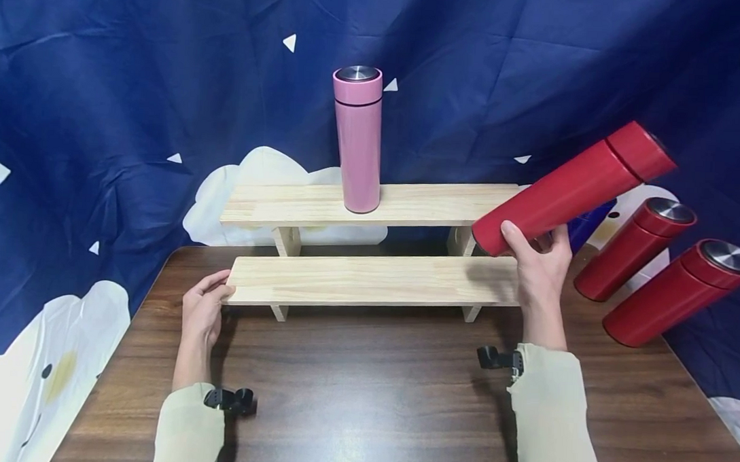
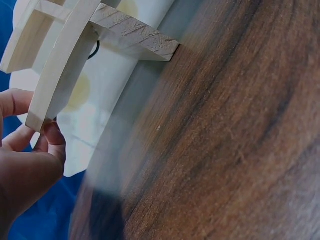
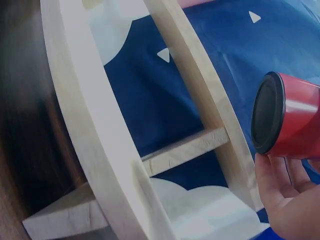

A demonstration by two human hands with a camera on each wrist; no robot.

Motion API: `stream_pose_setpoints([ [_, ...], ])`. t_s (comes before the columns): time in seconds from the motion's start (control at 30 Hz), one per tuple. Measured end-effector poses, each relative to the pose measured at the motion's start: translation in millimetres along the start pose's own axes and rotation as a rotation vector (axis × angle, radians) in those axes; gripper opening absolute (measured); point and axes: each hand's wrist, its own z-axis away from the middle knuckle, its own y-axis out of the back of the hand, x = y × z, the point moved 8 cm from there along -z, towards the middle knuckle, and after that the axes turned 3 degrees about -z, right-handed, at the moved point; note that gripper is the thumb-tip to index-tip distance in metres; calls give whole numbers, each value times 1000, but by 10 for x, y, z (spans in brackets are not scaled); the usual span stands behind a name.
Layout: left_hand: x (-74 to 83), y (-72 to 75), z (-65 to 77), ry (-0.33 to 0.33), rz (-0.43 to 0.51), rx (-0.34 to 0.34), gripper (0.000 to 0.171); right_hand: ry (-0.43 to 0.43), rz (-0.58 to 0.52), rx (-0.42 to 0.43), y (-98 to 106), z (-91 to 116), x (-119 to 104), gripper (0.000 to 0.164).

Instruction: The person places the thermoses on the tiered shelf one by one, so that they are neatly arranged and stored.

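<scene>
My right hand (image 1: 543, 264) grips a red thermos flask (image 1: 570, 190) near its base. The flask leans with its lid up and to the right, over the right end of a two-step wooden rack (image 1: 368, 282). Its black base (image 3: 267, 114) faces left in the right wrist view. At the rack's front left corner, my left hand (image 1: 203, 307) pinches the end of the lower board (image 2: 60, 75) between thumb and fingers. On the upper board (image 1: 273, 204) a pink thermos flask (image 1: 359, 149) stands upright, a little left of the middle.
Two more red flasks, one farther back (image 1: 629, 250) and one nearer (image 1: 674, 296), stand on the table's right side. A dark blue object (image 1: 590, 222) shows partly behind my right hand. A blue patterned cloth (image 1: 167, 81) hangs behind the brown wooden table (image 1: 352, 387).
</scene>
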Motion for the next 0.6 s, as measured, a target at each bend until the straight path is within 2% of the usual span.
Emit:
stream_pose_setpoints([
  [0.13, -15, 2, -8, 4, 15, -3, 41, 38, 87, -13, -82, -15, -18, 56],
  [0.37, -45, 13, -22, 27, 33, 4, 38, 58, 149, -38, -253, -48, -20, 57],
  [0.6, -44, 16, -34, 27, 22, 7, 37, 70, 232, -106, -455, -94, 34, 56],
])
